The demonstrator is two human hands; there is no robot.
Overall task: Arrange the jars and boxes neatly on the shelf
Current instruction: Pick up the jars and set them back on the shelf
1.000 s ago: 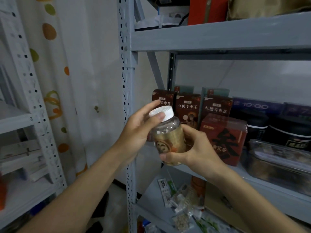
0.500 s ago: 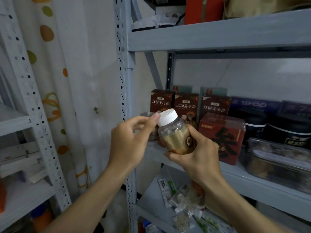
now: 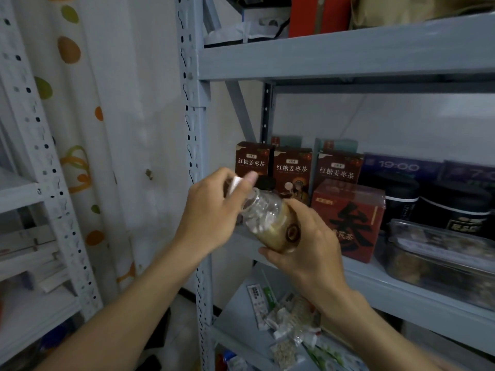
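Note:
A clear plastic jar (image 3: 270,223) with a gold label and pale contents is tilted to the left in front of the grey shelf (image 3: 375,287). My right hand (image 3: 310,245) grips its body from below. My left hand (image 3: 214,210) grips the white lid (image 3: 237,183) at the jar's top, and the lid is blurred. Behind them three brown tea boxes (image 3: 292,170) stand in a row on the shelf, with a red box (image 3: 348,218) in front of the right one.
Dark round tins (image 3: 452,207) and a clear lidded container (image 3: 439,253) fill the shelf's right side. The upper shelf (image 3: 348,46) carries boxes and a bag. Small packets (image 3: 284,317) lie on the lower shelf. A white rack (image 3: 48,183) and a dotted curtain stand left.
The jar has tipped from upright to leaning left and moved slightly toward the shelf. My left hand has closed over the lid, which now blurs.

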